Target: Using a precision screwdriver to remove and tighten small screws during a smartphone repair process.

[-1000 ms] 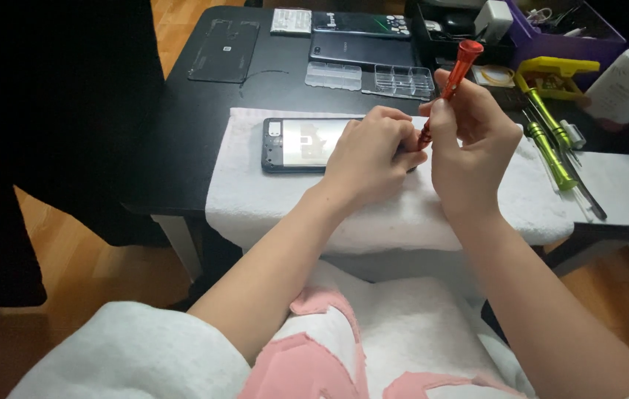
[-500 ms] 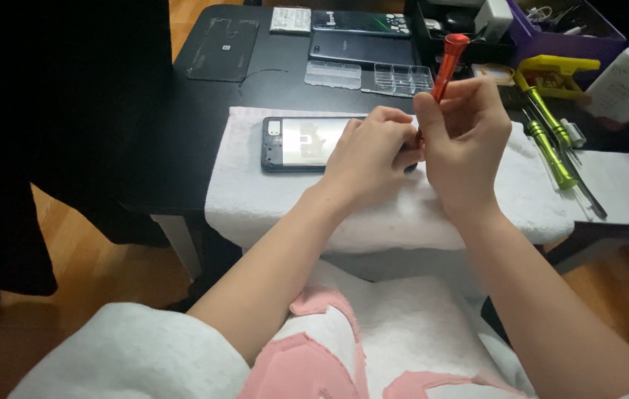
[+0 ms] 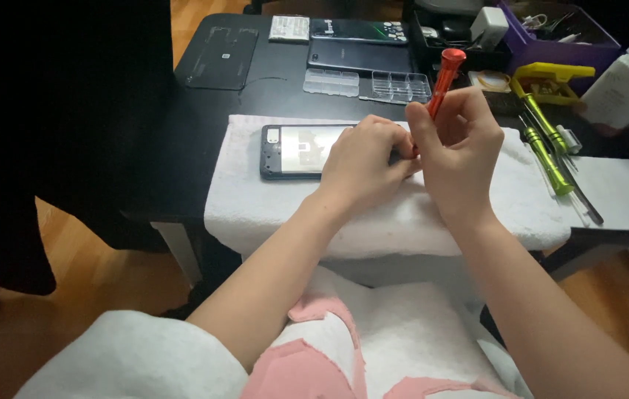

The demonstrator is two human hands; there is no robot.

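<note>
An opened dark phone lies flat on a white towel, its pale inside facing up. My left hand rests curled on the phone's right end and presses it down. My right hand grips a red screwdriver almost upright, with the handle sticking up past my fingers. The screwdriver's tip is hidden between my two hands, at the phone's right end. Both hands touch each other there.
Behind the towel on the black table lie a clear parts tray, a dark phone back and another phone. Green-handled screwdrivers lie to the right, near a yellow tool, a purple bin and a white box.
The red screwdriver has tipped from leaning right to nearly upright. My hands have closed in tighter over the phone's right end.
</note>
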